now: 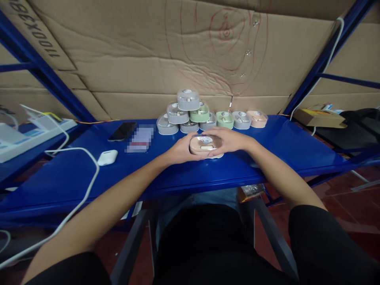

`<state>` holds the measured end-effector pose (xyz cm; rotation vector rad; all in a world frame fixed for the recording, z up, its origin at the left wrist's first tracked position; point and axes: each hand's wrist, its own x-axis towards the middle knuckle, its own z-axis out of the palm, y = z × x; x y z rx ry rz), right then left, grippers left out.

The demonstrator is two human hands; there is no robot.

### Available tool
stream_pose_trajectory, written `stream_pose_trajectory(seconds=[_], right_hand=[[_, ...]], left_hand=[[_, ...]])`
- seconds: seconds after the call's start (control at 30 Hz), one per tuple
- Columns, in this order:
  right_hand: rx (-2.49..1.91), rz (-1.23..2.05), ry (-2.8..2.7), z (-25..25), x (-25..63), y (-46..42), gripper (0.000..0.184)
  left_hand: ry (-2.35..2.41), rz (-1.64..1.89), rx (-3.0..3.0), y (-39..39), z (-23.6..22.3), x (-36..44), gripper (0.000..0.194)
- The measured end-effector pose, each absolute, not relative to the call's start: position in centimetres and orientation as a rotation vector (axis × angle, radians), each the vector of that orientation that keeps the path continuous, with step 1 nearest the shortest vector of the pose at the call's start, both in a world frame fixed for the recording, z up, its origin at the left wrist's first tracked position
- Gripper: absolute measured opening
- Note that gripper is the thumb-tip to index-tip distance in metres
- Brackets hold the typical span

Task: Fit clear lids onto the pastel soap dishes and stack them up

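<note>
Both of my hands are wrapped round a peach-coloured oval container (204, 148) with a clear lid and a round white label. My left hand (184, 149) grips its left end, and my right hand (230, 139) grips its right end and top edge. A pale rim shows below its right side; whether that belongs to the same container I cannot tell. Right behind my hands, similar grey and green containers form a stack, with a grey container (188, 101) on top. Beside the stack stand a green container (225, 119), a grey container (241, 120) and a peach container (257, 118).
On the blue table (133, 168) lie a dark phone (122, 131), a blurred-out rectangular item (141, 138) and a white earbud case (107, 157). A white cable (94, 178) crosses the left side. Cardboard (133, 71) walls the back; blue frame posts flank it.
</note>
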<state>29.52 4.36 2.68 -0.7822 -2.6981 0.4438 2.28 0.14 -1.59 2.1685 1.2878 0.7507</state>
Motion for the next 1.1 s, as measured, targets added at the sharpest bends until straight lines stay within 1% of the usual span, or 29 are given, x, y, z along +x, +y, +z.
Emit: stream_pose_trajectory(seconds=[0.13, 0.4, 0.5, 0.63, 0.73, 0.83, 0.9, 0.97, 1.03, 1.1], right_hand=[[-0.815, 0.449, -2.703, 2.9, 29.5, 4.3, 0.099], [-0.826, 0.496, -2.727, 1.9, 29.6, 4.3, 0.099], [-0.789, 0.448, -2.709, 0.5, 29.5, 4.4, 0.095], [-0.655, 0.366, -2.615, -1.5, 29.7, 4.7, 0.094], [-0.574, 0.331, -2.6, -2.2, 30.3, 4.1, 0.095], [-0.582, 0.303, -2.599, -2.1, 32.2, 2.4, 0.097], [-0.627, 0.295, -2.593, -1.8, 34.5, 0.9, 0.097], [-0.703, 0.285, -2.566, -1.5, 37.5, -0.7, 0.096], [-0.831, 0.256, -2.502, -1.4, 41.3, -2.0, 0.091], [-0.999, 0.212, -2.412, -1.5, 45.6, -2.7, 0.086]], left_hand=[[1.295, 0.735, 2.189, 0.1, -1.4, 2.3, 0.105], [1.276, 0.744, 2.215, 0.5, -1.6, 1.7, 0.104], [1.255, 0.752, 2.249, 0.6, -1.9, 1.3, 0.104], [1.271, 0.734, 2.297, 0.4, -2.1, 1.2, 0.112], [1.231, 0.709, 2.342, -0.1, -1.9, 1.6, 0.109], [1.179, 0.648, 2.386, -0.7, -1.6, 2.2, 0.107], [1.149, 0.602, 2.416, -1.0, -1.4, 2.4, 0.101], [1.12, 0.581, 2.444, -1.1, -1.2, 2.4, 0.09], [1.108, 0.58, 2.456, -1.1, -1.2, 2.3, 0.08], [1.108, 0.582, 2.462, -1.1, -1.1, 2.1, 0.074]])
